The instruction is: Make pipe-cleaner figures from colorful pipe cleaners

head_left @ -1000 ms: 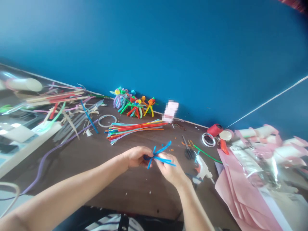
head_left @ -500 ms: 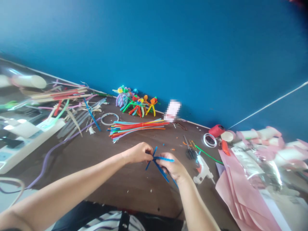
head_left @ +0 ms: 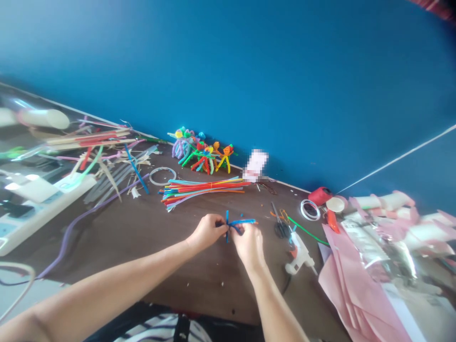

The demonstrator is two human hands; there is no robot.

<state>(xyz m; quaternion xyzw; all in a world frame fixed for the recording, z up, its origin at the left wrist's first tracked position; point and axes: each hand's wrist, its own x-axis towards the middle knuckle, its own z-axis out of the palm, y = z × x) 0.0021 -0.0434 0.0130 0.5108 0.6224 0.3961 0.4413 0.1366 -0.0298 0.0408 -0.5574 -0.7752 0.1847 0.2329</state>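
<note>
My left hand (head_left: 210, 231) pinches the middle of some blue pipe cleaners (head_left: 242, 221) from the left, above the dark table. Close beside it, my right hand (head_left: 248, 241) has its fingers closed on the same blue pieces. One blue stem stands up and down between the two hands, and another stretches to the right over my right fingers. The crossing point is partly covered by fingertips. Beyond the hands lies a bundle of coloured pipe cleaners (head_left: 206, 186), and small colourful pipe-cleaner figures (head_left: 203, 151) stand near the wall.
At the right are scissors (head_left: 281, 225), a white glue gun (head_left: 301, 254), a tape roll (head_left: 310, 210) and pink sheets (head_left: 344, 280). A power strip (head_left: 46, 204) and loose strips lie at the left. A clear ring (head_left: 163, 176) sits left of the bundle.
My right hand has moved up and turned, its fingers now over the blue pieces. The blue stems have rotated, one now nearly vertical. My left hand has shifted slightly.
</note>
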